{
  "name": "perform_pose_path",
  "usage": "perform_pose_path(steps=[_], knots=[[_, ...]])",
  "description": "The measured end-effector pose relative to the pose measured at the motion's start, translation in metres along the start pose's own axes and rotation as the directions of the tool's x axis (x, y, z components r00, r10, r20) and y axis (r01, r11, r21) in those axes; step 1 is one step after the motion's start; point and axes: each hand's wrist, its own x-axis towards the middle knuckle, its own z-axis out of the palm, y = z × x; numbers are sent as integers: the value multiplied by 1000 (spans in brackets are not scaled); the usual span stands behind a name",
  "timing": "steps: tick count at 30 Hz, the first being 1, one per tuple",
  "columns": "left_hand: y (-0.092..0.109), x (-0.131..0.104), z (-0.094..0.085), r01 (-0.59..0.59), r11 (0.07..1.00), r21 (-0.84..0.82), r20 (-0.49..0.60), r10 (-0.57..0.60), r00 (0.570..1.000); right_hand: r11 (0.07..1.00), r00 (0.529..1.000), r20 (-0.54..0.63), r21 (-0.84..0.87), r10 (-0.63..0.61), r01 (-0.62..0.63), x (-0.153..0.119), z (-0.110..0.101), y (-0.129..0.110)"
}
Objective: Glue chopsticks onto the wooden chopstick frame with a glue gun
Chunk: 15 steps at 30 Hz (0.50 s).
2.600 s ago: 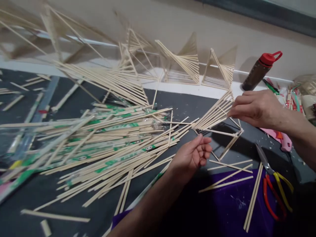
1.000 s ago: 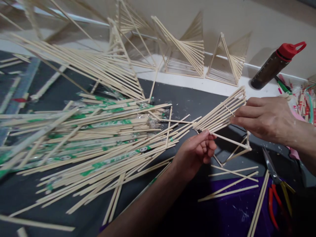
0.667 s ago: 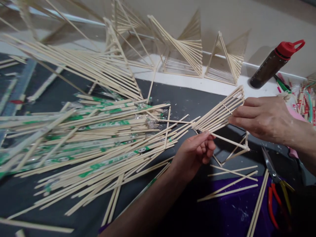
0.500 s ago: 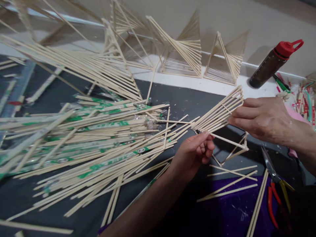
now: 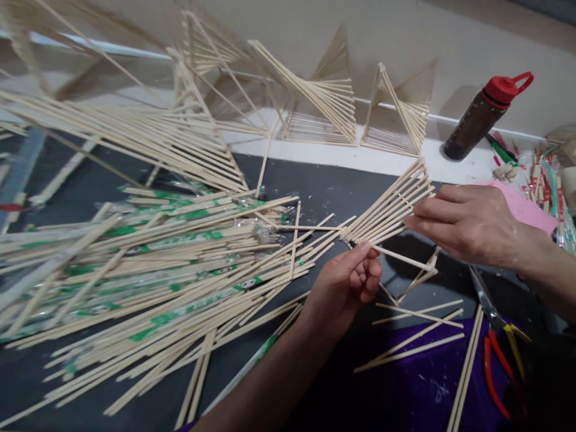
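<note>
A small twisted frame of thin wooden sticks (image 5: 391, 210) is held up over the dark table between both hands. My right hand (image 5: 468, 225) pinches its upper right end with thumb and fingers. My left hand (image 5: 351, 282) grips the lower left corner, fingertips on the sticks where they meet. Part of the frame's base reaches down to the table under my right hand.
A big heap of loose sticks and green-printed wrappers (image 5: 157, 264) covers the left of the table. Finished stick frames (image 5: 315, 102) line the white ledge at the back. A red-capped bottle (image 5: 486, 117) stands at right. Pliers (image 5: 499, 348) and loose sticks (image 5: 414, 336) lie on purple cloth.
Both hands keep their hold on the stick frame; it has tilted and drifted slightly left and down in view as the camera shifted. The left fingers closed more onto the corner.
</note>
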Motion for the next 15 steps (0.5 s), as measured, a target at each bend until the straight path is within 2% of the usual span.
perform_pose_path(steps=[4, 10, 12, 15], knots=[[1, -1, 1, -5, 1000, 22, -22, 5, 1000, 1000, 999, -40, -6, 9, -9, -5, 5, -2], [4, -2, 2, 13, 999, 46, -47, -11, 999, 996, 984, -162, -39, 70, -77, -14, 8, -5], [5, -2, 2, 16, 999, 50, -56, -13, 998, 995, 954, -287, -33, 80, -94, -17, 6, -7], [5, -1, 1, 26, 999, 47, -71, -23, 997, 978, 852, -482, 72, 204, -194, -24, 2, -10]])
